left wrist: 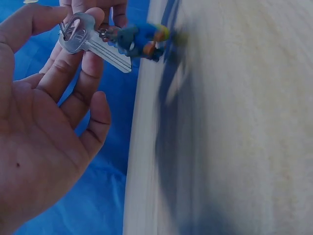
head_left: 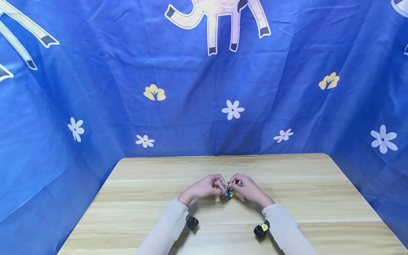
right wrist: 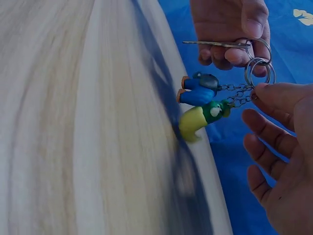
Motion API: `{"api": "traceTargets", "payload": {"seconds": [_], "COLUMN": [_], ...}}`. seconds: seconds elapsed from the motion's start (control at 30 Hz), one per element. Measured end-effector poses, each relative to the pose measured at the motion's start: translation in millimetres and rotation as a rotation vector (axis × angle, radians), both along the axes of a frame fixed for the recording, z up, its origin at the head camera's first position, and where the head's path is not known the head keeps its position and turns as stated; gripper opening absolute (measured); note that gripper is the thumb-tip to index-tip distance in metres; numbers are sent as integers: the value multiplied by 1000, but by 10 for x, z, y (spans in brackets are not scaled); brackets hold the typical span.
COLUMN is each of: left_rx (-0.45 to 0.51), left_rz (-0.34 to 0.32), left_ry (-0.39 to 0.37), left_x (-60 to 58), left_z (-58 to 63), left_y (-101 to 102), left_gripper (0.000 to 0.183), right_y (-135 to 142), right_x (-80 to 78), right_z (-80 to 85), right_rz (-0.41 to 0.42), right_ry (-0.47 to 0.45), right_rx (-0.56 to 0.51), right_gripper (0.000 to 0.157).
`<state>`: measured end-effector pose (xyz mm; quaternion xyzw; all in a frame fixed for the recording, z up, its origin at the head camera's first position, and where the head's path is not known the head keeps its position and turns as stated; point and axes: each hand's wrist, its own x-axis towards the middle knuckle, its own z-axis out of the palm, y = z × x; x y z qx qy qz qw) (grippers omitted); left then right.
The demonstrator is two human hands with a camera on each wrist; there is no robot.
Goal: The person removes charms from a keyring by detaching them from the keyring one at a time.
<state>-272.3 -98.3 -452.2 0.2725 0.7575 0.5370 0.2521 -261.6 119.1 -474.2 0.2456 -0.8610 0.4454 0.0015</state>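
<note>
My left hand [head_left: 205, 187] holds the key [right wrist: 215, 44]; my right hand [head_left: 247, 188] pinches the rings [right wrist: 248, 73]. I should pinch tight, since toys [right wrist: 195, 95] dangle between them.

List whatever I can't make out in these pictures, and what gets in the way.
Key, head view: details too small.
Key's flat face, right wrist view: turned nearly edge-on.
Green-and-yellow charm, left wrist view: mostly hidden behind the blue charm, and blurred.
Right hand, left wrist view: cut off by the top edge, partly behind the left hand.
Printed animal on the blue curtain, head view: upper body cut off by the top edge.
</note>
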Motion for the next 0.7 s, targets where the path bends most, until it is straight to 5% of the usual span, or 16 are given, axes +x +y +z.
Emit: {"api": "traceTargets", "payload": {"seconds": [0.33,0.7], "left_rx": [34,121], "left_rz": [-1,-39], "left_ry": [-25,-46], "left_x": [49,44], "left_z": [-3,-58], "left_y": [-9,-5], "left_gripper": [24,28], "right_y": [-9,-30], "right_x": [55,95], "right_z": [49,81], "right_rz": [-52,0], "right_ry": [-16,-31], "right_rx": [-80,-144], "right_gripper": [5,8]}}
